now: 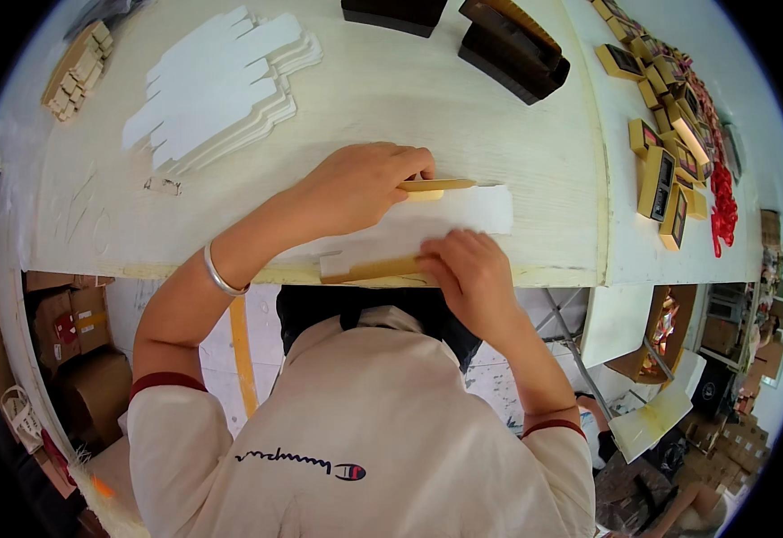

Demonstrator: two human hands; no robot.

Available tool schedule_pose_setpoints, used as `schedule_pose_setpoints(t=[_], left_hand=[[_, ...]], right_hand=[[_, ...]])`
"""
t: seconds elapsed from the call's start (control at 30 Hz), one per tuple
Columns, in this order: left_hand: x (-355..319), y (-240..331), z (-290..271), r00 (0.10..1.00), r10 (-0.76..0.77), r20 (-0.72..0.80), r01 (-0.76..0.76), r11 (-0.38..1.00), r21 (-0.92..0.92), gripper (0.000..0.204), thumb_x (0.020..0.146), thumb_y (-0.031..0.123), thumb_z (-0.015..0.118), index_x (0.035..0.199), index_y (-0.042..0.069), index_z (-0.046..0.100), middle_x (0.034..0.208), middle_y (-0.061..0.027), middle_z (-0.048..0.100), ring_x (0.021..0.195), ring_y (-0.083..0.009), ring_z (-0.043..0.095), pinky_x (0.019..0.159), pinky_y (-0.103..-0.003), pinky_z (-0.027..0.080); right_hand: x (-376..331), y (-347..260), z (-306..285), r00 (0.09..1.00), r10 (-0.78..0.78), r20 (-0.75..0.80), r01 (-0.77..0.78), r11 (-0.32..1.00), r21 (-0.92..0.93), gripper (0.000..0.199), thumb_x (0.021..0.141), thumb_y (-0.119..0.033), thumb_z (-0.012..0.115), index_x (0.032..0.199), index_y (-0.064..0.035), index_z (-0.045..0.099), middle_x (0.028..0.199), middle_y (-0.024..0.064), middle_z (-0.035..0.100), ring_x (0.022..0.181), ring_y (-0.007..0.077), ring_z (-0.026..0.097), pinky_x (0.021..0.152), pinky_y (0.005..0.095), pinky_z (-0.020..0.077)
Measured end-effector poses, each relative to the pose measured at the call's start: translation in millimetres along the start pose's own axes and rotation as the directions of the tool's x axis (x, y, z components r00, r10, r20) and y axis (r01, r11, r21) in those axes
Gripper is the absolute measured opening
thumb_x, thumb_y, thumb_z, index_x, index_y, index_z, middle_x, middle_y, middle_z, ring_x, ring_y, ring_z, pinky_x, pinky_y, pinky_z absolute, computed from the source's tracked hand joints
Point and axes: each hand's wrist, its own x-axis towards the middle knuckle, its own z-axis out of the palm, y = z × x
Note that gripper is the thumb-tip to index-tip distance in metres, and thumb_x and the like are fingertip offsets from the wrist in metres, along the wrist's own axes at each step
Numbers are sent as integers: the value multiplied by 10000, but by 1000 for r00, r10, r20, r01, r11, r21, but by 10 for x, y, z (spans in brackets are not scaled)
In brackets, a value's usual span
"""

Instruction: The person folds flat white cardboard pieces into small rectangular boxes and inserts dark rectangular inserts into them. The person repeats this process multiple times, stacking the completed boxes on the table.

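A flat cardboard box blank (472,212) lies on the near part of the white worktable, its white inner face up. Its long side flaps are gold on the outside and stand partly folded up. My left hand (365,184) reaches across the blank, fingers curled over the far flap (445,185). My right hand (472,269) is at the near flap (374,269) by the table's front edge. Its fingers are bent together against the card and slightly blurred. A silver bangle (221,272) circles my left wrist.
White blanks (212,94) are stacked at the far left, beside small tan card pieces (78,72). Dark brown open trays (513,54) stand at the back. Gold windowed boxes (658,184) and red ribbon (723,206) pile up at right. The worktable's front edge (544,278) is close to me.
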Motion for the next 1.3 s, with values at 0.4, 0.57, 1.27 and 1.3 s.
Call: schedule_pose_setpoints(t=[0.4, 0.57, 1.27, 1.3], left_hand=[[-221, 204, 34, 905, 391, -165, -273, 834, 479, 176, 765, 120, 691, 907, 85, 593, 937, -50, 569, 889, -243, 562, 743, -361, 467], [-807, 368, 304, 980, 168, -103, -124, 932, 341, 231, 712, 174, 734, 857, 37, 617, 912, -60, 572, 873, -244, 559, 735, -359, 469], [-284, 197, -179, 984, -180, 6, 178, 962, -206, 532, 785, -84, 555, 1278, 105, 498, 1332, -99, 424, 872, -255, 570, 734, -342, 465], [-255, 193, -113, 984, -176, 4, 172, 959, -226, 550, 780, -103, 531, 1285, 113, 488, 1356, -93, 399, 876, -251, 571, 728, -344, 465]], right_hand=[[21, 43, 232, 912, -382, -150, 347, 913, -216, 325, 768, -164, 670, 1037, 4, 597, 1082, 110, 533, 1026, 258, 533, 869, 374, 445], [-167, 19, 266, 917, -384, -112, 338, 893, -297, 376, 751, -126, 657, 1084, 35, 586, 1080, 126, 531, 1019, 263, 532, 844, 368, 452], [224, -49, -396, 953, -296, 67, 298, 873, -387, 147, 695, -56, 597, 840, -63, 572, 771, 51, 526, 757, 207, 515, 655, 326, 410], [223, -28, -371, 956, -290, 38, 281, 877, -389, 151, 701, -59, 598, 850, -59, 571, 810, 58, 531, 747, 209, 519, 652, 330, 420]])
